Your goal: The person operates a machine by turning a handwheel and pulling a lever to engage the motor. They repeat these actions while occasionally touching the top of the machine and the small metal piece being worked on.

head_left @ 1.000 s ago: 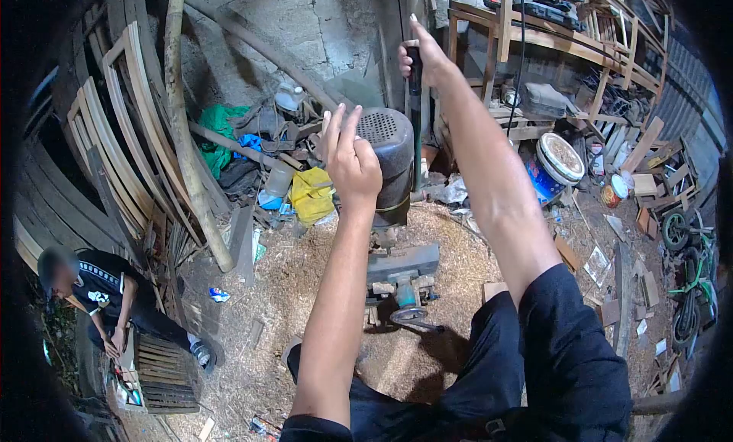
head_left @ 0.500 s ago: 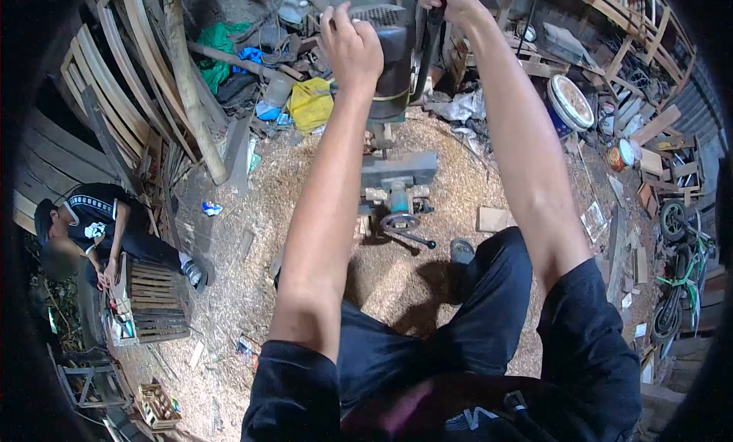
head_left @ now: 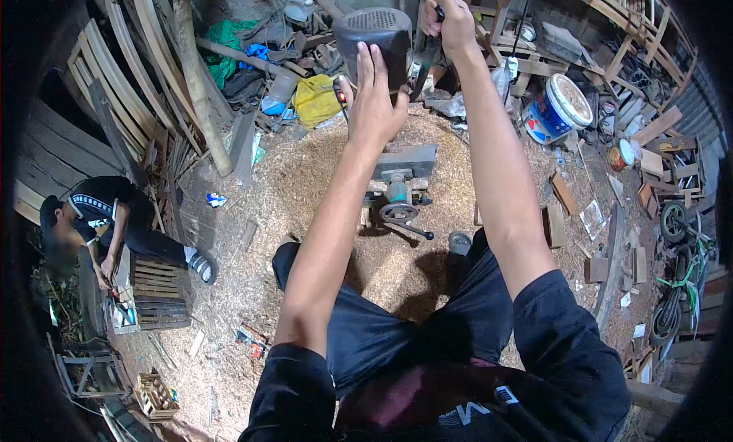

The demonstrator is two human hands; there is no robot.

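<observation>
My left hand (head_left: pixel 374 98) lies with its fingers spread against the side of a dark machine housing (head_left: pixel 374 41) with a perforated top. To its right, my right hand (head_left: pixel 450 22) is closed round a black handle (head_left: pixel 439 13) beside the housing. Below them, a machine table with a flat grey top (head_left: pixel 408 161), a handwheel (head_left: pixel 398 211) and a crank lever (head_left: pixel 418 233) stands over the shavings.
A co-worker (head_left: pixel 103 221) sits at the left by a slatted wooden crate (head_left: pixel 160 289). Curved wood strips (head_left: pixel 114 83) lean behind. At the right are a white-rimmed bucket (head_left: pixel 561 110), scrap wood and a small green bike (head_left: pixel 679 278). A yellow bag (head_left: pixel 313 100) lies beyond.
My left hand has come down from the housing's top to its side. My right hand has moved slightly down, and more of it shows. The co-worker's foot and hands have shifted slightly.
</observation>
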